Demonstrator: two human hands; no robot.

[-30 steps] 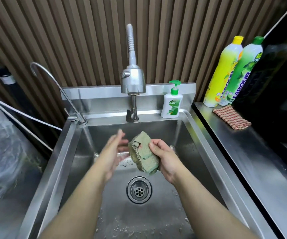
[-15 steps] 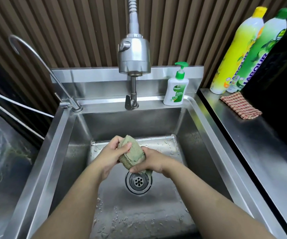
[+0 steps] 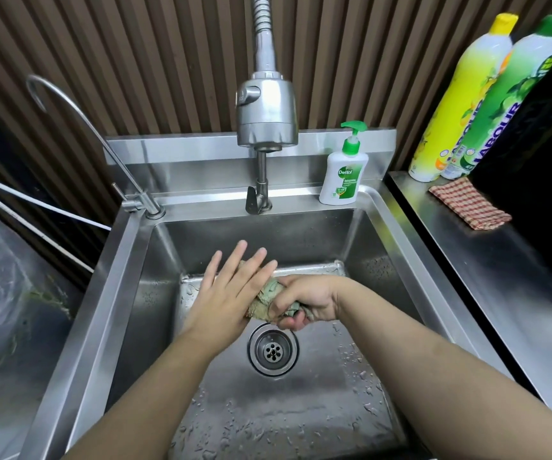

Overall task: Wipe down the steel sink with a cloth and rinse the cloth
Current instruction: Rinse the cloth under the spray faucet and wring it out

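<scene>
Crumpled pale green cloth [image 3: 265, 298], wadded into a lump, sits at frame centre, above the sink floor and just above the round steel drain strainer [image 3: 273, 349]. Right hand [image 3: 304, 302] is clenched around the cloth's right end, fingers curled under it, grip tight on the fabric. Left hand [image 3: 226, 292] lies flat against the cloth's left side, fingers spread and straight, grip released; palm touches the cloth without closing on it. Both forearms enter from the lower edge of the frame.

Brushed steel sink basin [image 3: 128, 327] fills the middle of the frame. Water droplets are scattered over its floor, thickest toward the lower part.

On the rear ledge, upper centre: a steel pull-down faucet with a coiled hose and a wide spray head [image 3: 267, 111]. No water visible from it. At upper left, a thin curved steel gooseneck tap [image 3: 79, 114]. Right of the faucet base stands a white pump soap bottle with a green top [image 3: 343, 171].

Steel desk [image 3: 500, 260] runs along the right side. On it, at upper right, a folded red-checked cloth [image 3: 469, 204]. Behind that, a tall yellow bottle [image 3: 460, 101] and a tall green bottle [image 3: 513, 94], touching each other.

Brown vertical slat wall [image 3: 152, 44] across the top.
</scene>
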